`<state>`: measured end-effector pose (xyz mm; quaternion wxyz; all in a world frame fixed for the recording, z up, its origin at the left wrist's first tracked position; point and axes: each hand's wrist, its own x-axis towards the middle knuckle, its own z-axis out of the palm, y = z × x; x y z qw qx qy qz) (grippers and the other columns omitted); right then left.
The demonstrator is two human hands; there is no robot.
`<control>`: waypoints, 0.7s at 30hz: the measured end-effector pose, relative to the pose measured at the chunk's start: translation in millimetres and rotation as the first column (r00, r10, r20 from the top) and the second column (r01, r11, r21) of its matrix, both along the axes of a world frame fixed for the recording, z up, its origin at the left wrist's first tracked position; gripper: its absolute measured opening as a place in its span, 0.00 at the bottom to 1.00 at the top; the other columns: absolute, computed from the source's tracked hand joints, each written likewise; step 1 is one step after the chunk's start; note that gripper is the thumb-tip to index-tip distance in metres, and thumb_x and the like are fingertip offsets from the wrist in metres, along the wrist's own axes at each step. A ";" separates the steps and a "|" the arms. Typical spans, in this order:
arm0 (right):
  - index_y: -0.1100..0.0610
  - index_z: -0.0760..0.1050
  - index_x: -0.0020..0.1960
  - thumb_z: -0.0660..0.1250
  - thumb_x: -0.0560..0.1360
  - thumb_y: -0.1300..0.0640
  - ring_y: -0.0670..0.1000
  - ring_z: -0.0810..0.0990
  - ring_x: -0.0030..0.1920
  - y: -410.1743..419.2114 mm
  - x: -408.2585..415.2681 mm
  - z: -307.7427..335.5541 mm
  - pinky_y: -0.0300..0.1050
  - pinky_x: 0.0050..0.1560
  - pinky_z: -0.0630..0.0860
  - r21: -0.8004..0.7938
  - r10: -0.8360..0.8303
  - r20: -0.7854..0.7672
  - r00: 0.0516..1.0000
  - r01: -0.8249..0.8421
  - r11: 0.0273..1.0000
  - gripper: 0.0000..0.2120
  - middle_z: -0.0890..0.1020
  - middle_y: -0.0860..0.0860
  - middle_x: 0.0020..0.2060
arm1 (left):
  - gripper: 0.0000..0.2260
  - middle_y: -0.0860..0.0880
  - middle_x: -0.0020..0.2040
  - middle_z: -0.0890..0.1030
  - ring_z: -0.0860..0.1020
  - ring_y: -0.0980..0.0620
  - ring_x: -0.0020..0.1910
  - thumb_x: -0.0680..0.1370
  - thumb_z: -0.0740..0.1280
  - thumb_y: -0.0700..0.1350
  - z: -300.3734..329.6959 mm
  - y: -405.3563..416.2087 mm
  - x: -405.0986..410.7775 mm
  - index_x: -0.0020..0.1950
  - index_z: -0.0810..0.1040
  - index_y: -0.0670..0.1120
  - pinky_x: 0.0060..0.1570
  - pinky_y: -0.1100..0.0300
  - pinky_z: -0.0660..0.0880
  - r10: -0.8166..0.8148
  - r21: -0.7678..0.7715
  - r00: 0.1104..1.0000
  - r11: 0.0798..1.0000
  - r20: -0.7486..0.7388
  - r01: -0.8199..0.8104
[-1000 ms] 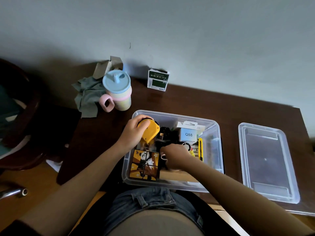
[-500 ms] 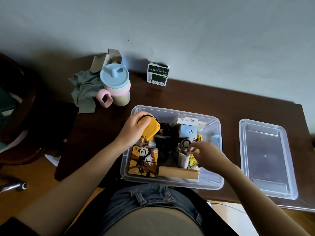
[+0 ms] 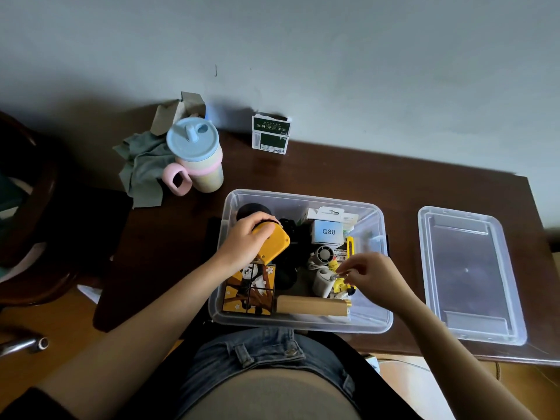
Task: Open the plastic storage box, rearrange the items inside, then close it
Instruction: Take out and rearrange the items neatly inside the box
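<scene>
From the head view, a dark brown wooden worktop (image 3: 348,177) is seen set against a pale grey wall (image 3: 333,56). The clear plastic storage box (image 3: 303,200) is placed open at the near edge, its lid (image 3: 469,274) laid flat just to the right. A yellow device (image 3: 272,242) in the box is gripped by the left hand (image 3: 245,244). A small item, too small to identify, is pinched by the right hand (image 3: 372,274) over the box. A lidded cup (image 3: 197,156) and grey cloth (image 3: 142,168) are found far left, with wooden floor (image 3: 45,322) beneath.
</scene>
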<state>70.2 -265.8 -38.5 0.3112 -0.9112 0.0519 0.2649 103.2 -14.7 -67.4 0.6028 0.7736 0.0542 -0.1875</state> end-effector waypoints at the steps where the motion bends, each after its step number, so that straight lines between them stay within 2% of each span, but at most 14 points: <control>1: 0.51 0.83 0.40 0.63 0.71 0.67 0.51 0.84 0.39 -0.9 -2.1 1.2 0.52 0.47 0.80 0.002 -0.006 0.003 1.000 0.006 1.000 0.14 0.85 0.48 0.37 | 0.06 0.53 0.51 0.77 0.75 0.55 0.50 0.81 0.60 0.44 -1.3 -2.0 -0.9 0.52 0.77 0.49 0.43 0.66 0.71 -0.024 0.007 0.999 1.000 -0.021 0.025; 4: 0.50 0.82 0.37 0.64 0.71 0.67 0.56 0.84 0.38 -0.1 -6.3 5.8 0.56 0.45 0.81 0.103 -0.099 0.040 0.994 0.095 0.990 0.15 0.85 0.50 0.34 | 0.08 0.45 0.53 0.78 0.76 0.47 0.52 0.81 0.59 0.45 -3.8 -6.7 -2.5 0.54 0.78 0.46 0.45 0.60 0.71 -0.075 0.015 0.994 0.997 -0.083 0.077; 6: 0.50 0.82 0.36 0.63 0.71 0.67 0.61 0.83 0.38 1.1 -6.3 7.7 0.59 0.44 0.80 0.172 -0.169 0.073 0.983 0.154 0.973 0.16 0.84 0.54 0.33 | 0.10 0.43 0.56 0.78 0.76 0.45 0.53 0.81 0.59 0.46 -4.3 -8.9 -3.2 0.55 0.78 0.45 0.47 0.58 0.72 -0.088 0.011 0.991 0.996 -0.097 0.089; 9: 0.49 0.82 0.37 0.64 0.72 0.67 0.66 0.81 0.41 3.8 -6.2 4.6 0.63 0.44 0.78 0.184 -0.157 0.081 0.984 0.140 0.973 0.15 0.84 0.59 0.34 | 0.09 0.45 0.57 0.77 0.77 0.48 0.50 0.81 0.59 0.46 -3.9 -9.5 -3.9 0.55 0.77 0.46 0.44 0.61 0.72 -0.089 0.009 0.991 0.996 -0.102 0.090; 11: 0.50 0.82 0.37 0.63 0.73 0.67 0.67 0.80 0.42 5.3 -8.0 0.2 0.63 0.45 0.78 0.178 -0.171 0.063 0.983 0.158 0.971 0.15 0.84 0.58 0.35 | 0.09 0.46 0.56 0.77 0.76 0.50 0.49 0.81 0.59 0.46 -3.6 -9.1 -4.3 0.54 0.77 0.46 0.43 0.62 0.71 -0.088 0.017 0.991 0.996 -0.099 0.091; 12: 0.51 0.82 0.36 0.62 0.73 0.68 0.67 0.80 0.41 5.5 -9.1 -2.2 0.62 0.44 0.79 0.170 -0.191 0.059 0.980 0.179 0.969 0.16 0.84 0.56 0.35 | 0.08 0.45 0.55 0.77 0.76 0.50 0.49 0.81 0.59 0.46 -3.6 -8.7 -4.5 0.54 0.77 0.46 0.43 0.62 0.71 -0.087 0.020 0.992 0.996 -0.096 0.089; 14: 0.51 0.80 0.35 0.61 0.72 0.69 0.62 0.79 0.32 3.8 -10.7 -6.9 0.51 0.35 0.78 0.106 -0.194 0.087 0.977 0.184 0.977 0.17 0.84 0.52 0.33 | 0.08 0.45 0.54 0.77 0.76 0.49 0.50 0.81 0.60 0.45 -3.1 -8.3 -5.4 0.53 0.78 0.47 0.44 0.61 0.70 -0.080 0.021 0.993 0.996 -0.092 0.082; 16: 0.48 0.79 0.35 0.59 0.72 0.68 0.52 0.73 0.26 1.9 -11.9 -8.0 0.41 0.28 0.69 -0.027 -0.127 0.121 0.984 0.131 0.991 0.17 0.80 0.48 0.29 | 0.07 0.46 0.52 0.77 0.76 0.50 0.48 0.81 0.59 0.45 -2.7 -8.3 -6.5 0.52 0.77 0.48 0.43 0.61 0.71 -0.078 0.024 0.993 0.996 -0.088 0.080; 18: 0.48 0.79 0.38 0.60 0.72 0.66 0.49 0.76 0.29 2.4 -11.8 -6.3 0.40 0.30 0.70 -0.119 -0.051 0.122 0.991 0.065 0.991 0.16 0.79 0.44 0.30 | 0.07 0.47 0.51 0.77 0.76 0.52 0.46 0.81 0.59 0.46 -2.5 -8.4 -6.7 0.51 0.77 0.49 0.42 0.62 0.71 -0.075 0.025 0.994 0.997 -0.083 0.078; 21: 0.49 0.79 0.41 0.61 0.74 0.63 0.48 0.80 0.39 3.4 -12.3 -4.5 0.41 0.38 0.75 -0.145 0.010 0.114 0.993 0.006 0.989 0.12 0.81 0.43 0.39 | 0.07 0.47 0.51 0.78 0.76 0.53 0.46 0.81 0.59 0.45 -1.6 -8.6 -6.7 0.52 0.77 0.48 0.42 0.63 0.71 -0.072 0.028 0.995 0.997 -0.072 0.074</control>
